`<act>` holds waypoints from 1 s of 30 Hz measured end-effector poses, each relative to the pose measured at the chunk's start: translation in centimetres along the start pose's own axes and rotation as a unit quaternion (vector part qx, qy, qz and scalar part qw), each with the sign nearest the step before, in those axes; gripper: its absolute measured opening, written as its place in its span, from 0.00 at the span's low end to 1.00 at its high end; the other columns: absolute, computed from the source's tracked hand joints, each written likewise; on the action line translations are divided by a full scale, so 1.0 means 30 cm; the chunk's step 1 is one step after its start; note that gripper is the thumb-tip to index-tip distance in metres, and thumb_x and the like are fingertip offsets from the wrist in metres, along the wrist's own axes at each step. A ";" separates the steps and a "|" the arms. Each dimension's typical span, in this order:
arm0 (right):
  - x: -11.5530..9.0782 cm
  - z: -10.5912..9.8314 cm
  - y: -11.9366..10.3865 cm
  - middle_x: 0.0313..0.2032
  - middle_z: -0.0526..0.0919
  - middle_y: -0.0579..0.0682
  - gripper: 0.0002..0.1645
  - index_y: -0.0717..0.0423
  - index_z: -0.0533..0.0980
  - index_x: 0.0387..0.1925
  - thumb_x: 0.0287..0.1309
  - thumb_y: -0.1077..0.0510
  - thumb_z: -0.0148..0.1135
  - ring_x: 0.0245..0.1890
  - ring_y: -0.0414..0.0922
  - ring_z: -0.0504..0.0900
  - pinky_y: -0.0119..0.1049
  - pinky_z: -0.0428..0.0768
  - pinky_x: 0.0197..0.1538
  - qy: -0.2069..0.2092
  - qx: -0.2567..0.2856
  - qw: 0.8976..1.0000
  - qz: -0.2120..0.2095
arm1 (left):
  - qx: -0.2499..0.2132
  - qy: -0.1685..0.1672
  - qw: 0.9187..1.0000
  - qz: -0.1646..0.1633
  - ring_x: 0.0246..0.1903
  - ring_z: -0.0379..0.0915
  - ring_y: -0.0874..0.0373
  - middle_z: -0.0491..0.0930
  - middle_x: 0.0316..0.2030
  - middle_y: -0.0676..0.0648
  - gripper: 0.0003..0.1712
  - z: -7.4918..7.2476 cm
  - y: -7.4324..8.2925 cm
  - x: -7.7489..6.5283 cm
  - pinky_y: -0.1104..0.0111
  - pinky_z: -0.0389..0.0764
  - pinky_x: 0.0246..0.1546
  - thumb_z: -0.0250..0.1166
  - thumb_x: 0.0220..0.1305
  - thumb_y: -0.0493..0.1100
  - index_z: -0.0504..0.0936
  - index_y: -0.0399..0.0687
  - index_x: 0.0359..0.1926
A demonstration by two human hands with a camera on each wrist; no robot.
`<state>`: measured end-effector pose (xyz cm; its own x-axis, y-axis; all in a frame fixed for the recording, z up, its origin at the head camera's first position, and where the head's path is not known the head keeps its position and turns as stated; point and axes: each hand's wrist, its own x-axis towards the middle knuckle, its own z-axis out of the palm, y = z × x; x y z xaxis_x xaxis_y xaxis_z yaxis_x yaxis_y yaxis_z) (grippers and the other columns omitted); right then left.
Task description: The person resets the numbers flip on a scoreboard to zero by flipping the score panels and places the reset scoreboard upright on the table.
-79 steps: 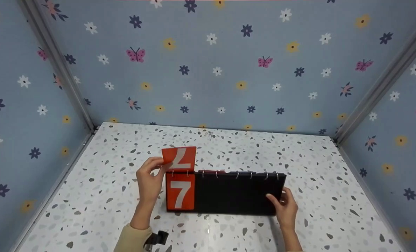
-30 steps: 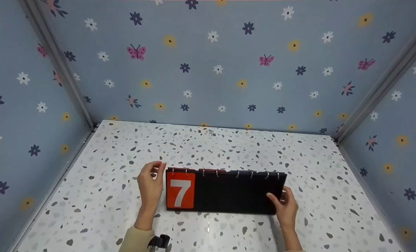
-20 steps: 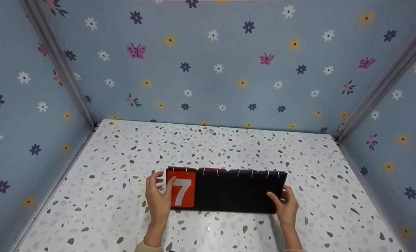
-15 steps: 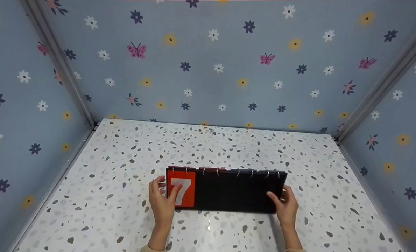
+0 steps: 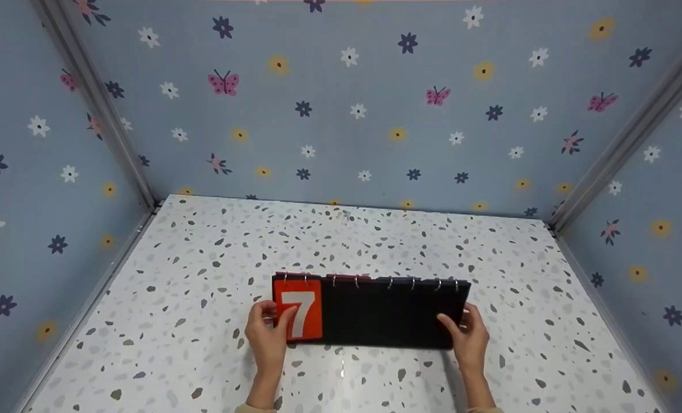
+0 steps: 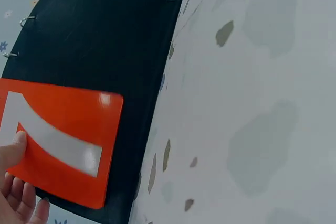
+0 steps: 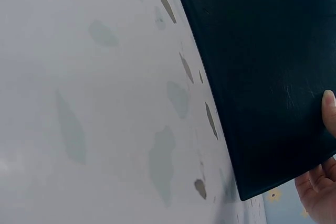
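A black flip scoreboard [image 5: 386,315] stands on the table, with metal rings along its top edge. On its left end hangs a red number card [image 5: 312,321] bearing a white 7. My left hand [image 5: 268,341] pinches this card at its left edge. In the left wrist view the thumb lies on the red number card [image 6: 68,108], and the fingers are partly hidden past its edge. With the thumb in front and fingers behind, my right hand [image 5: 470,338] grips the scoreboard's right end. The right wrist view shows that corner of the scoreboard [image 7: 262,87].
The speckled white table [image 5: 341,246] runs back to a blue wall [image 5: 375,86] printed with flowers and butterflies. Grey metal posts [image 5: 97,109] mark the corners at both sides.
A raised red card, held earlier by my left hand, has gone over the top. That hand has since come down onto the 7 card, which has shifted slightly. My right hand stays put.
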<state>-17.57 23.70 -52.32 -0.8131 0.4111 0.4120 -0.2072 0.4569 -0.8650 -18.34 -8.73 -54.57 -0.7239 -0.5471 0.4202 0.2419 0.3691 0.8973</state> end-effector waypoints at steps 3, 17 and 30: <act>-0.001 0.000 -0.001 0.27 0.79 0.61 0.21 0.67 0.74 0.40 0.41 0.68 0.70 0.26 0.41 0.76 0.24 0.73 0.31 0.001 -0.002 1.000 0.001 | -0.006 -0.002 1.000 -0.021 0.24 0.70 0.56 0.75 0.23 0.45 0.15 -0.011 0.002 0.010 0.74 0.72 0.26 0.74 0.39 0.34 0.76 0.35 0.28; -0.002 -0.002 -0.005 0.27 0.79 0.61 0.21 0.67 0.74 0.40 0.41 0.68 0.70 0.26 0.42 0.76 0.24 0.74 0.30 0.004 -0.007 1.000 -0.004 | 0.066 -0.001 0.998 0.022 0.23 0.69 0.58 0.78 0.25 0.47 0.12 -0.056 0.030 0.015 0.73 0.72 0.26 0.73 0.42 0.34 0.81 0.37 0.31; -0.001 -0.005 -0.010 0.27 0.79 0.61 0.20 0.68 0.74 0.39 0.40 0.69 0.70 0.25 0.44 0.76 0.26 0.74 0.30 0.005 -0.011 1.000 -0.001 | 0.003 -0.131 0.990 -0.060 0.27 0.73 0.57 0.80 0.30 0.44 0.05 -0.139 0.140 0.033 0.75 0.74 0.29 0.62 0.57 0.32 0.81 0.35 0.35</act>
<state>-17.41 23.67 -52.03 -0.8079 0.4177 0.4157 -0.1958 0.4750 -0.8579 -15.36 -10.86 -49.83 -0.8898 -0.3742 0.2610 0.1414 0.3178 0.9376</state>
